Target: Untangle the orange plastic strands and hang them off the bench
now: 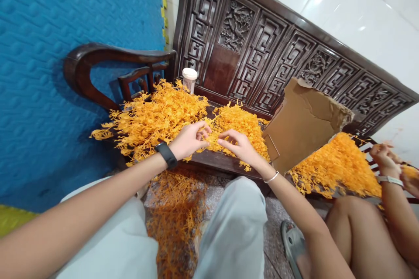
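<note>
A big heap of orange plastic sprigs point(157, 115) covers the seat of a carved dark wooden bench point(262, 48). My left hand point(190, 139), with a black band on its wrist, pinches a small orange piece point(211, 136) at the heap's front edge. My right hand point(237, 146), with a thin silver bracelet, holds the same piece from the other side, fingertips nearly meeting the left ones. More orange sprigs point(176, 213) lie on the floor between my knees.
A torn cardboard sheet point(301, 122) stands in the orange heap at the right. A white-lidded cup point(190, 79) stands at the bench back. Another person's hands point(384, 157) work a second orange pile point(340, 163) at far right. A blue padded wall point(65, 52) is left.
</note>
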The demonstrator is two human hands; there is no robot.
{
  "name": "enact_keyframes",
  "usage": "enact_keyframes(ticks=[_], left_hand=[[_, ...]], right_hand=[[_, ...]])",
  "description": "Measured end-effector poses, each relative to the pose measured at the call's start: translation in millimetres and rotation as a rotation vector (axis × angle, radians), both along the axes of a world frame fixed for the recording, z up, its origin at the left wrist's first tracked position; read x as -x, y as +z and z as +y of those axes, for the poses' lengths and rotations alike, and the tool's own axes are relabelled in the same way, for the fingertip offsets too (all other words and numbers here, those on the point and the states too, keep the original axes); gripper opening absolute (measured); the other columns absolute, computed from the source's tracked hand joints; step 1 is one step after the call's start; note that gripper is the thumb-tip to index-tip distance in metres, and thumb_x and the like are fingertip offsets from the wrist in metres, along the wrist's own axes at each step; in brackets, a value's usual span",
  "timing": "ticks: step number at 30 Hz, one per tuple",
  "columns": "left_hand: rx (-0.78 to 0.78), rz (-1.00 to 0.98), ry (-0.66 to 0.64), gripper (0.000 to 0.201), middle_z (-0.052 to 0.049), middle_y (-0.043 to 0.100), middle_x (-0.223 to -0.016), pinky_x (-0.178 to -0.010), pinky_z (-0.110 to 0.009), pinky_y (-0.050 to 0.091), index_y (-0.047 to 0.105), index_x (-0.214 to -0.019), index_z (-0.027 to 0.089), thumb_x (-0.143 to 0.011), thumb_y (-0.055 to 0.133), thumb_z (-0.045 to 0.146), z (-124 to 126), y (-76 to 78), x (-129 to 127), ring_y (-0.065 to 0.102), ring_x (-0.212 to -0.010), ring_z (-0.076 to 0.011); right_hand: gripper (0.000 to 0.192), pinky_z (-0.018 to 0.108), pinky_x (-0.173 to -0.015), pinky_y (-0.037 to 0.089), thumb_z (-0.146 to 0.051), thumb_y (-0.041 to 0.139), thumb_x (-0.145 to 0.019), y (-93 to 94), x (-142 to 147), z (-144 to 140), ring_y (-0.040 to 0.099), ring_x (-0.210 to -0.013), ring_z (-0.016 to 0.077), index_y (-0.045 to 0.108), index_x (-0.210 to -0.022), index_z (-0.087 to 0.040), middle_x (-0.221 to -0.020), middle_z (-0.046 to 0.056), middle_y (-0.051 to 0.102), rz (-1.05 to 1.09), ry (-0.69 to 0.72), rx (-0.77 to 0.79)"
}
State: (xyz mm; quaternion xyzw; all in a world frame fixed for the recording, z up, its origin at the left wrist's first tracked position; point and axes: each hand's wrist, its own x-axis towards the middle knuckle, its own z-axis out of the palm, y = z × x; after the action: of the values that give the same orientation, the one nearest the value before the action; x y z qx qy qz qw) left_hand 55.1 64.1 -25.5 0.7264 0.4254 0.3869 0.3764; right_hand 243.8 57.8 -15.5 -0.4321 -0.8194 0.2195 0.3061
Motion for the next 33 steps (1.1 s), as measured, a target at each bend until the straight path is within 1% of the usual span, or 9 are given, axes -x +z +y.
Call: enact_keyframes(ticks=[2, 4, 7, 10, 14, 19, 23, 28, 33], left_hand=[[-0.003, -0.018, 0.006, 0.023, 0.002, 0.052, -0.068, -0.053, -0.023, 0.037, 0.051, -0.078, 0.015, -0.058, 0.061, 0.019, 0.9, -0.1, -3.1, 0.046, -0.056, -0.0094], [-0.007, -0.040, 0.008, 0.023, 0.002, 0.053, -0.069, -0.054, -0.023, 0.037, 0.051, -0.078, 0.015, -0.057, 0.061, 0.018, 1.4, 0.5, -6.6, 0.046, -0.056, -0.0091], [-0.025, -0.058, 0.008, 0.022, 0.002, 0.053, -0.070, -0.054, -0.022, 0.037, 0.051, -0.076, 0.015, -0.057, 0.062, 0.018, 0.9, 2.8, -12.0, 0.045, -0.055, -0.0085], [-0.023, -0.056, -0.004, 0.021, 0.003, 0.053, -0.067, -0.052, -0.022, 0.036, 0.051, -0.076, 0.015, -0.058, 0.061, 0.017, 0.4, 4.6, -17.2, 0.042, -0.052, -0.0077], [-0.028, -0.030, -0.005, 0.021, 0.003, 0.052, -0.064, -0.052, -0.022, 0.035, 0.052, -0.077, 0.015, -0.058, 0.061, 0.017, 3.4, 3.4, -24.6, 0.039, -0.050, -0.0074], [-0.035, -0.030, -0.027, 0.022, 0.003, 0.052, -0.066, -0.051, -0.022, 0.035, 0.051, -0.077, 0.015, -0.058, 0.062, 0.018, 8.1, 0.8, -32.6, 0.039, -0.050, -0.0073], [-0.026, -0.033, -0.031, 0.022, 0.003, 0.052, -0.066, -0.051, -0.022, 0.034, 0.051, -0.078, 0.015, -0.058, 0.061, 0.018, 8.9, 1.5, -31.3, 0.037, -0.049, -0.0070], [0.007, -0.070, -0.009, 0.024, 0.003, 0.050, -0.066, -0.054, -0.023, 0.037, 0.052, -0.078, 0.015, -0.057, 0.063, 0.019, 10.3, 2.7, -17.1, 0.042, -0.053, -0.0081], [0.057, -0.071, 0.018, 0.027, 0.002, 0.051, -0.066, -0.057, -0.026, 0.040, 0.052, -0.078, 0.016, -0.056, 0.064, 0.025, 12.4, 1.6, 3.2, 0.049, -0.058, -0.0109]], right_hand=[[0.022, 0.026, -0.070, 0.039, -0.037, 0.048, -0.077, -14.2, -17.5, 6.8, 0.050, -0.075, 0.0131, 0.059, -0.084, -0.019, -0.084, 0.003, 0.057, -0.023, -0.098, -0.171], [0.021, 0.027, -0.072, 0.039, -0.035, 0.044, -0.080, -33.9, -42.8, 14.2, 0.050, -0.079, 0.0152, 0.058, -0.081, -0.018, -0.083, 0.005, 0.056, 0.010, -0.258, -0.279], [0.020, 0.029, -0.068, 0.040, -0.033, 0.044, -0.079, -67.3, -81.9, 16.5, 0.050, -0.075, 0.0165, 0.057, -0.077, -0.018, -0.079, 0.005, 0.055, 0.010, -0.426, -0.287], [0.018, 0.030, -0.072, 0.040, -0.031, 0.044, -0.079, -94.6, -106.6, 5.4, 0.051, -0.079, 0.0174, 0.056, -0.078, -0.018, -0.080, 0.005, 0.055, -0.012, -0.438, -0.275], [0.016, 0.033, -0.078, 0.040, -0.031, 0.046, -0.078, -116.9, -114.0, -15.5, 0.050, -0.084, 0.0186, 0.057, -0.084, -0.020, -0.086, 0.006, 0.052, -0.118, -0.360, -0.236], [0.019, 0.033, -0.075, 0.041, -0.036, 0.047, -0.078, -138.6, -113.6, -25.1, 0.050, -0.082, 0.0203, 0.054, -0.091, -0.023, -0.085, 0.006, 0.051, -0.265, -0.348, -0.185], [0.017, 0.031, -0.069, 0.042, -0.034, 0.043, -0.081, -151.2, -115.3, -15.1, 0.050, -0.074, 0.0178, 0.053, -0.086, -0.022, -0.082, 0.006, 0.050, -0.164, -0.398, -0.140], [0.016, 0.031, -0.067, 0.043, -0.034, 0.047, -0.078, -150.2, -115.4, 6.1, 0.049, -0.070, 0.0167, 0.054, -0.079, -0.020, -0.079, 0.005, 0.049, -0.077, -0.404, -0.115], [0.015, 0.031, -0.069, 0.042, -0.032, 0.047, -0.078, -147.2, -120.0, 25.6, 0.051, -0.072, 0.0168, 0.056, -0.077, -0.020, -0.080, 0.005, 0.050, -0.119, -0.336, -0.079]])
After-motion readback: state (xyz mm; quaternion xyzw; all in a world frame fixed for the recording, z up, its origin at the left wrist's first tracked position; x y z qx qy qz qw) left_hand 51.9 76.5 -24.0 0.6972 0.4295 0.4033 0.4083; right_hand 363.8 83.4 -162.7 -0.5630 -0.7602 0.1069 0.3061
